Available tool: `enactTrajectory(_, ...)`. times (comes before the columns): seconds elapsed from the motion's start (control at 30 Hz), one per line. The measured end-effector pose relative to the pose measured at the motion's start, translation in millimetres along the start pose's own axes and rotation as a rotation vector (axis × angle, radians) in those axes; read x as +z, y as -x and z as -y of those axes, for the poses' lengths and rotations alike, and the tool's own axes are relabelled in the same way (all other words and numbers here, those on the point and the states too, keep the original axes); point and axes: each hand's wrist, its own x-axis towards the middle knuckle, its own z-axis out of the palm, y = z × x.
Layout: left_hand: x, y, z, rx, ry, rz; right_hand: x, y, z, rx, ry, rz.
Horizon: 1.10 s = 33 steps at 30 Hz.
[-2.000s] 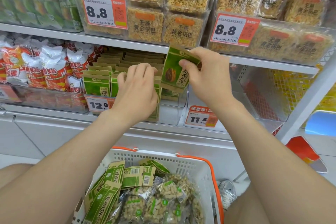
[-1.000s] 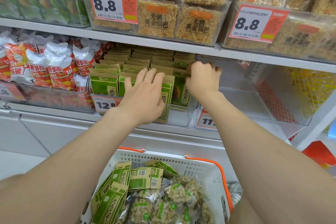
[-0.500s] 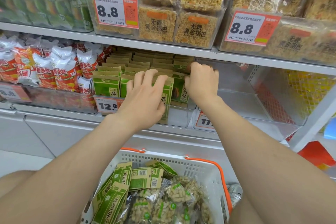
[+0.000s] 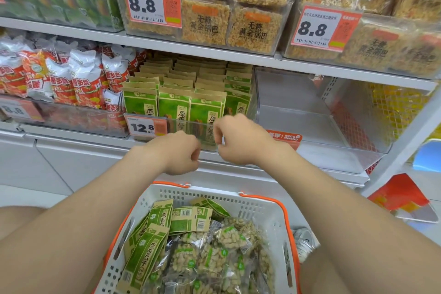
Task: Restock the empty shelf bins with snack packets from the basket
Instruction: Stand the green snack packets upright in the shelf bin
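Hands: your left hand (image 4: 177,153) and right hand (image 4: 238,141) hover before the full green bin (image 4: 167,120); fingers loosely curled, grasping nothing
Stock: green packets (image 4: 148,248) and clear nut packets (image 4: 212,260) lie heaped in the basket (image 4: 214,194) below your wrists
Gap: the empty bin (image 4: 293,124) stands just right of it
Risk: more green packets in the crammed bin may spill; slick clear packets may slip from a loose pinch

Green-and-kraft snack packets (image 4: 174,105); white perforated basket (image 4: 214,194), orange handles (image 4: 169,184); orange-white price tag (image 4: 143,127).
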Motion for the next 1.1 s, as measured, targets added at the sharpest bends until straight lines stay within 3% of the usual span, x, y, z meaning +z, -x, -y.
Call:
enactTrajectory(0.07,16.6,-3.0,0.8,-0.018,-0.013,0.132,18.4,5.1,-2.4,-0.023,0.111,0.232)
enactTrajectory(0.17,46.1,-9.6,-3.8,-0.023,-0.065,0.271,50.1,9.2,-1.8,-0.026,0.216,0.448)
enactTrajectory(0.5,148.4,-30.9,-21.4,0.102,-0.313,0.608,104.2,12.7,5.3,-0.038,0.316,0.585)
enactTrajectory(0.6,164.7,-30.5,-26.5,0.131,-0.333,0.592,111.5,9.2,1.8,-0.049,0.304,0.604)
enactTrajectory(0.77,176.1,-49.2,-33.0,0.210,-0.388,0.358,110.8,7.0,-8.4,-0.005,0.251,0.594)
enactTrajectory(0.97,181.2,-61.4,-40.7,0.215,-0.500,0.416,107.4,9.0,-24.2,0.063,0.217,0.587)
enactTrajectory(1.1,189.0,-53.9,-48.1,0.229,-0.578,0.348,103.9,10.8,-30.4,0.084,0.196,0.590)
